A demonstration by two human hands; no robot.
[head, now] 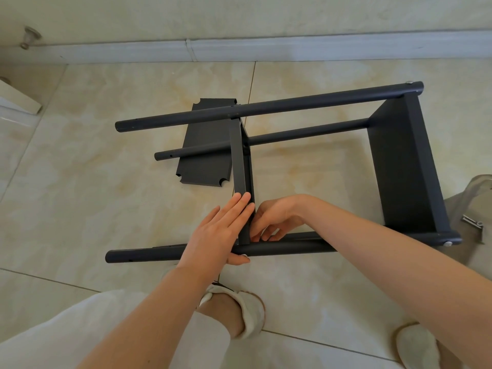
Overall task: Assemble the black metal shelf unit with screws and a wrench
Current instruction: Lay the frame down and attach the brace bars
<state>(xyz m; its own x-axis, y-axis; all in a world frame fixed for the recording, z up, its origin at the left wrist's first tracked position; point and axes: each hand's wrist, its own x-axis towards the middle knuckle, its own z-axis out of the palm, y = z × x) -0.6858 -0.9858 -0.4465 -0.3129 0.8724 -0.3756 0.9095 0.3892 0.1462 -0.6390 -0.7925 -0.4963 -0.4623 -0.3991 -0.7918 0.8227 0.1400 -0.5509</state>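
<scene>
The black shelf unit lies on its side on the tiled floor. Its near tube leg (pixel 287 247) runs left to right; an end shelf panel (pixel 404 166) is screwed on at the right. A middle shelf panel (pixel 239 155) stands on edge between the legs. My left hand (pixel 221 230) presses flat, fingers straight, against that panel's near end, thumb under the tube. My right hand (pixel 274 218) curls its fingers at the panel's corner by the tube; whatever they pinch is hidden. A loose black shelf panel (pixel 205 166) lies flat behind. A silver wrench (pixel 472 222) lies at the far right.
A white skirting board (pixel 266 49) and the wall run along the back. A door stopper (pixel 29 35) sits at the top left. My slippered feet (pixel 239 312) are just in front of the frame, and a beige cloth or bag (pixel 474 198) lies at the right.
</scene>
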